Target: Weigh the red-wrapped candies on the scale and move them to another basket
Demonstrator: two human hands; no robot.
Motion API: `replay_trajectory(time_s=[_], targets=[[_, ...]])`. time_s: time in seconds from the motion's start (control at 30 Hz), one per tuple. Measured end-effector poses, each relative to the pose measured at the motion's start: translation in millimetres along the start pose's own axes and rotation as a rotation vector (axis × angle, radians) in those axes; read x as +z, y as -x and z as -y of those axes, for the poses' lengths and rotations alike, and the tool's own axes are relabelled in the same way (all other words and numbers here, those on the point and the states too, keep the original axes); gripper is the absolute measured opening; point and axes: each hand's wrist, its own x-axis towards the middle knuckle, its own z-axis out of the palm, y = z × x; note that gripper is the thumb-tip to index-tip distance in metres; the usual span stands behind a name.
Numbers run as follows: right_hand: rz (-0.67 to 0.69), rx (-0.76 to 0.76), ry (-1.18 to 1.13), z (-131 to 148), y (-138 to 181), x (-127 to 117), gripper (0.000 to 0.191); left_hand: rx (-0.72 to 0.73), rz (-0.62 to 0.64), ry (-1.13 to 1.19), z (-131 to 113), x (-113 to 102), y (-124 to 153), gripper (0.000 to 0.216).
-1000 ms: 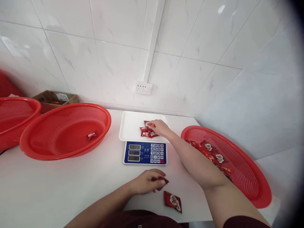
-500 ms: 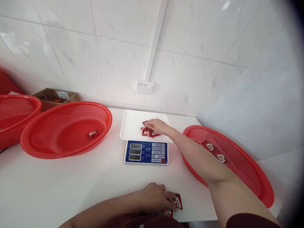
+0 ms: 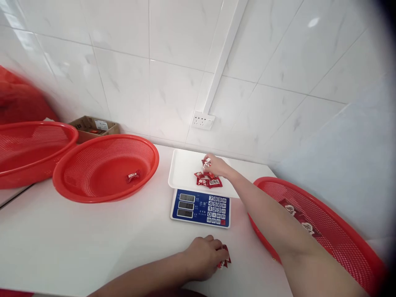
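Observation:
My right hand (image 3: 215,165) pinches a small red snack packet (image 3: 206,164) over the white tray of the scale. Several more red packets (image 3: 215,182) lie on that tray (image 3: 182,167), just in front of the fingers. Below the tray, the scale's blue panel (image 3: 202,206) shows number keys and three displays. Nearer to me, my left hand (image 3: 206,256) is closed over red snack packets (image 3: 227,259) at the table's surface. Its fingers cover part of them, so I cannot tell their number.
On the right, a red basket (image 3: 349,231) holds dark red packets (image 3: 297,214). To the left, another red basket (image 3: 108,142) contains one red packet (image 3: 133,176). Beyond it are a third red basket (image 3: 31,181) and a cardboard box (image 3: 113,128). A socket (image 3: 203,120) sits on the tiled wall.
My right hand has drawn back from the packet pile and now holds one packet above the tray's far part. My left fingers have gathered the packets closer together. The view has shifted left.

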Motion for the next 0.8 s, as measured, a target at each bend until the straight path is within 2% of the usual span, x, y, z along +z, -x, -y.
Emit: replay_trajectory(time_s=[0.1,0.23,0.3,0.37,0.4,0.47,0.53,0.63,0.73,0.8], targets=[[-0.003,-0.065,-0.132,28,-4,-2,0.041,0.004,0.0,0.022,0,-2,0,0.034],[0.091,-0.216,-0.364,94,-8,6,0.03,0.003,0.012,0.027,1,-4,1,0.036],[0.114,-0.314,-0.606,123,-9,9,0.04,0.006,0.019,0.022,2,-6,2,0.037],[0.139,-0.403,-0.764,136,-7,7,0.052,0.003,0.019,0.023,4,-9,3,0.038],[0.145,-0.441,-0.762,135,-6,4,0.055,-0.005,0.012,0.025,4,-10,4,0.038],[0.127,-0.488,-0.576,119,0,-3,0.053,-0.024,-0.008,0.036,5,-12,5,0.04],[0.101,-0.507,-0.304,88,10,-11,0.046,-0.028,-0.024,0.049,5,-14,5,0.041],[0.114,-0.441,0.017,34,33,-20,0.041,-0.024,-0.047,0.075,5,-14,4,0.043],[0.175,-0.395,0.108,-8,57,-18,0.042,-0.04,-0.071,0.114,3,-15,3,0.044],[0.167,-0.405,0.109,-23,69,-12,0.042,-0.052,-0.079,0.142,2,-17,3,0.044]])
